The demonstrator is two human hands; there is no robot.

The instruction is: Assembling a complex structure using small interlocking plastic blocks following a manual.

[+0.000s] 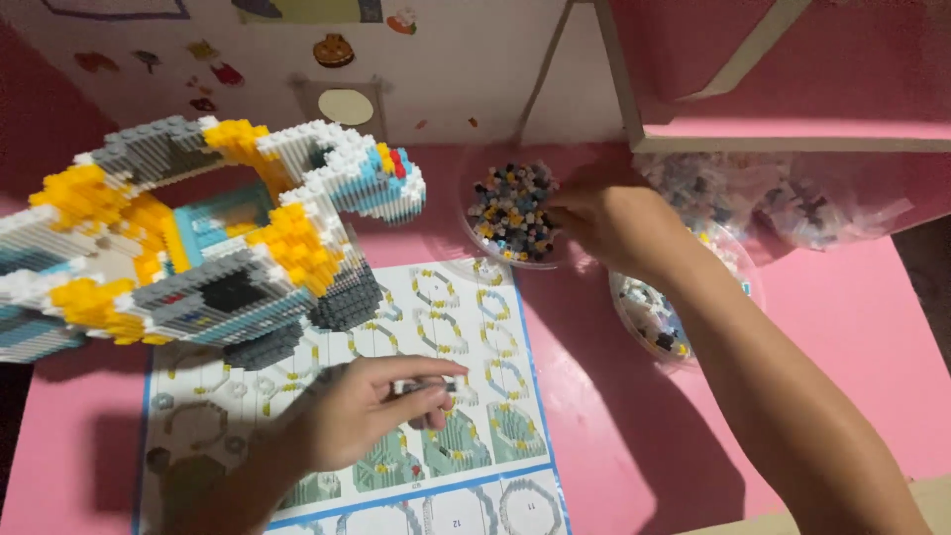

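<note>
My left hand (pixel 362 406) rests over the printed instruction sheet (pixel 466 436) and pinches a small assembly of tiny bricks (pixel 436 388) between thumb and fingers. My right hand (pixel 609 220) reaches to the far side and dips its fingertips into a clear round bowl of mixed tiny bricks (pixel 510 210); what the fingers hold there is hidden. A large model built of white, yellow, grey and blue micro bricks (pixel 198 238) stands at the left, partly on the sheet.
A second clear bowl of small bricks (pixel 654 317) lies under my right forearm. Clear plastic bags with more pieces (pixel 783 203) sit at the back right. The pink tabletop (pixel 614 416) meets a white wall with stickers (pixel 337 54) behind.
</note>
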